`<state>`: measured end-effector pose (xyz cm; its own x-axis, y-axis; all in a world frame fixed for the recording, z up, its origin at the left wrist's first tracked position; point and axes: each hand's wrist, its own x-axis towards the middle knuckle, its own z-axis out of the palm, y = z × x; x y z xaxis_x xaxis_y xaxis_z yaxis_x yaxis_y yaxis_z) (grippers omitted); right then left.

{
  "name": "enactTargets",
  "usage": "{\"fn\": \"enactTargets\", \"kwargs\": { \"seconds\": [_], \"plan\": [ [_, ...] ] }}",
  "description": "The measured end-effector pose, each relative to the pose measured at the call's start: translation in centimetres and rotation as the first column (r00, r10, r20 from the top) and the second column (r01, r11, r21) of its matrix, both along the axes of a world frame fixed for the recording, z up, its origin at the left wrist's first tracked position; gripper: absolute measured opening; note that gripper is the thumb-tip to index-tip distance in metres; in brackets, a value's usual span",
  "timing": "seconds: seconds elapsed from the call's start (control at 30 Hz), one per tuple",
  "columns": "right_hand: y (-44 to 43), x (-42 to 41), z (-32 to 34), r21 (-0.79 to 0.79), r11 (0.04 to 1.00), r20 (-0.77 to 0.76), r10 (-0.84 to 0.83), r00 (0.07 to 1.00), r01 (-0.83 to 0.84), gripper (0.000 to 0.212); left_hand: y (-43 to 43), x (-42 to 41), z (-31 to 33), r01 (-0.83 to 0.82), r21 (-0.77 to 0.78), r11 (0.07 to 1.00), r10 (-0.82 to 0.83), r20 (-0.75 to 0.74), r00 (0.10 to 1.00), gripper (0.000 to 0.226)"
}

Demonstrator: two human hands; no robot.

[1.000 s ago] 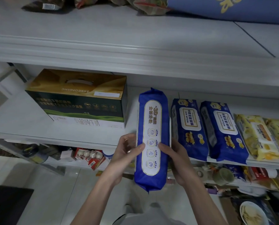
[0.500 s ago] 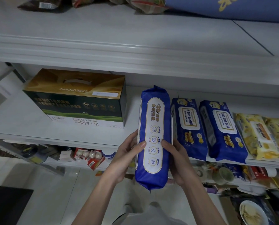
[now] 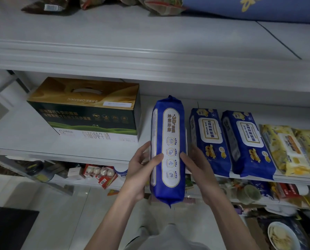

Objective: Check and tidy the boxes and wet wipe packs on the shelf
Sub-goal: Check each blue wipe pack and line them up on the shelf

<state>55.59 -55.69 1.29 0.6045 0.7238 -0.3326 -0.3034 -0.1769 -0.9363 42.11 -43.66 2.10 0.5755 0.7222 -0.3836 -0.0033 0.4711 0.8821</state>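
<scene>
Blue wet wipe pack (image 3: 169, 150) was held on its edge between both hands, its far end over the shelf (image 3: 78, 150).

The film looked soft and a little slippery, so I judged the long sides the best place to grip. The left hand (image 3: 141, 170) and right hand (image 3: 197, 170) were closed on its lower half, thumbs on the label; the milk box (image 3: 89, 112) stood left of them.

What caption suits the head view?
Both hands, left hand and right hand, hold a blue wet wipe pack at the shelf.
</scene>
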Motion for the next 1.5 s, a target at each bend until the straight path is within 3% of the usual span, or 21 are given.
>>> {"fn": "enactTargets", "kwargs": {
  "seconds": [0.1, 0.2, 0.3, 0.47, 0.57, 0.8, 1.0, 1.23, 1.4, 1.5],
  "plan": [
    [0.3, -0.6, 0.7, 0.025, 0.994, 0.031, 0.109, 0.994, -0.109, 0.079, -0.4, 0.2, 0.0, -0.035, 0.073, 0.997, 0.037, -0.021, 0.999, 0.062],
    [1.2, -1.0, 0.6, -0.01, 1.0, 0.073, 0.028, 0.997, -0.027, 0.087, -1.1, -0.5, -0.3, -0.033, 0.165, 0.986, 0.036, -0.01, 0.999, 0.05],
    [0.8, -0.9, 0.4, 0.061, 0.996, -0.018, -0.068, 0.998, 0.068, 0.082, -0.7, -1.2, -0.5, -0.027, 0.187, 0.982, 0.028, 0.001, 1.0, 0.052],
    [-0.5, -1.5, 0.2, 0.226, 0.967, -0.231, -0.069, 0.97, 0.122, 0.062, -0.8, -1.6, -0.1, 0.154, 0.098, 0.983, -0.162, 0.071, 0.984, 0.058],
    [-0.7, -1.6, 0.1, 0.234, 0.965, -0.257, -0.059, 0.965, 0.122, 0.057, -0.9, -1.6, 0.0, 0.183, 0.081, 0.98, -0.191, 0.099, 0.977, 0.06],
    [-1.0, -1.1, 0.3, 0.194, 0.977, -0.189, -0.046, 0.981, 0.084, 0.056, -0.8, -1.5, 0.0, 0.17, 0.094, 0.981, -0.18, 0.108, 0.978, 0.064],
    [-0.9, -1.1, 0.5, 0.19, 0.979, -0.187, -0.038, 0.982, 0.074, 0.059, -0.5, -1.5, -0.3, 0.156, 0.078, 0.985, -0.165, 0.122, 0.979, 0.052],
    [-0.9, -0.9, 0.9, 0.142, 0.989, -0.151, -0.013, 0.988, 0.035, 0.055, 0.3, -1.6, 0.0, 0.192, 0.033, 0.981, -0.195, 0.13, 0.972, 0.068],
    [0.4, -0.8, 1.8, 0.064, 0.991, 0.038, 0.113, 0.993, -0.116, 0.047, -0.1, -1.1, 0.8, 0.076, 0.22, 0.973, -0.082, 0.02, 0.996, 0.066],
    [1.6, -1.2, 1.3, 0.031, 0.998, 0.033, 0.053, 0.998, -0.054, 0.058, -0.2, -1.7, 0.9, 0.084, 0.296, 0.951, -0.085, -0.009, 0.996, 0.057]
  ]
}}
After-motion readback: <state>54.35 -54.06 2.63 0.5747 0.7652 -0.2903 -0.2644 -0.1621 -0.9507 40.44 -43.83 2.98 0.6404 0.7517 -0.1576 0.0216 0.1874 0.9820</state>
